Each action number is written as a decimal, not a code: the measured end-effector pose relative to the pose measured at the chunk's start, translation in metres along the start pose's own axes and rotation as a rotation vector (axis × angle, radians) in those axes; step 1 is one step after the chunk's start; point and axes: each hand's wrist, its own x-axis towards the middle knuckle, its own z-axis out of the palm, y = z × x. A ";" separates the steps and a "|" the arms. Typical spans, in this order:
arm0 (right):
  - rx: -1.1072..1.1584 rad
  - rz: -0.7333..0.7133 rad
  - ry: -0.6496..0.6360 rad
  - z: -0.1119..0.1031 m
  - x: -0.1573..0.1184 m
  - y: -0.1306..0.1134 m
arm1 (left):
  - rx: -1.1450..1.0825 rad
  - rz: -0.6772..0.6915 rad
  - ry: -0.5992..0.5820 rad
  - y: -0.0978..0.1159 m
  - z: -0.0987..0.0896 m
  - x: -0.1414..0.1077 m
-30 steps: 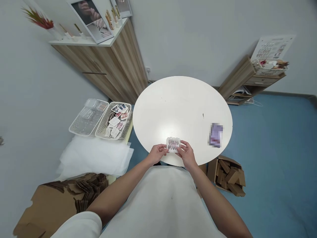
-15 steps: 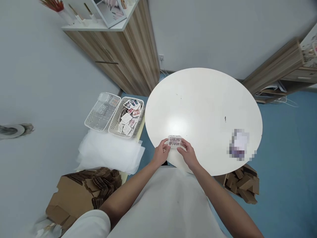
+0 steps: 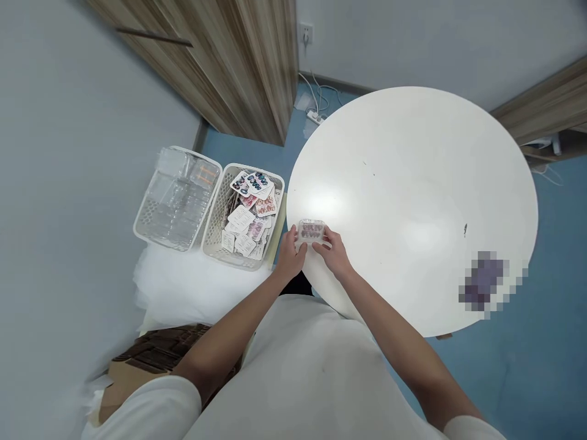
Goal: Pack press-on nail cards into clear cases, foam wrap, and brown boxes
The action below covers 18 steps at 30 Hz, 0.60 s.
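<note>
A small clear plastic case with rows of pinkish-purple press-on nails is at the near left rim of the round white table. My left hand grips its left side, with the thumb at the near edge. On the right side, my right hand holds it too, fingers at the far corner and thumb in front. The case looks closed, its nails showing through the top.
Left of the table, a white basket holds printed nail cards; another basket holds clear plastic cases. White sheets and brown folded cardboard lie nearer. A blurred-out purple item is on the table's right. A power strip sits on the floor.
The camera view has tilted down and turned left, so the baskets look nearer and the table sits farther right. Both hands still hold the case.
</note>
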 end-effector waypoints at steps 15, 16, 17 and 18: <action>-0.134 -0.064 0.082 0.030 0.041 0.001 | 0.138 0.029 -0.104 -0.002 -0.014 0.042; -0.142 -0.074 0.080 0.030 0.041 0.002 | 0.133 0.029 -0.106 -0.002 -0.014 0.043; -0.150 -0.083 0.074 0.030 0.042 0.003 | 0.125 0.028 -0.107 -0.003 -0.014 0.043; -0.160 -0.091 0.065 0.029 0.042 0.004 | 0.115 0.026 -0.110 -0.003 -0.015 0.043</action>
